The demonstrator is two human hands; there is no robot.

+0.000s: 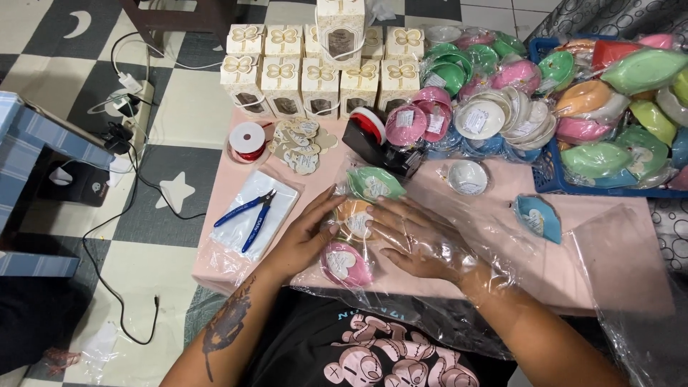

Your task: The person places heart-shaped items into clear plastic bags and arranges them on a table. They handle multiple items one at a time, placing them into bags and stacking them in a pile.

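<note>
My left hand (304, 233) rests flat on the pink table (502, 193), its fingers touching the left side of a clear plastic bag (401, 287). Three small dishes lie in a row there: a green leaf-shaped dish (374, 183), an orange dish (354, 218) and a pink dish (345, 264), each with a heart-shaped tag. My right hand (419, 244) is inside the clear bag, fingers spread, right beside the orange dish. Whether the dishes lie inside the bag or under it I cannot tell.
Blue-handled cutters (251, 213) lie on a plastic sleeve at the left. Behind are a red ribbon spool (248, 139), paper tags (301, 143), a black tape dispenser (380, 143), several gift boxes (322, 79), a white dish (467, 177), a blue dish (537, 217) and a blue basket (552, 175) of coloured dishes.
</note>
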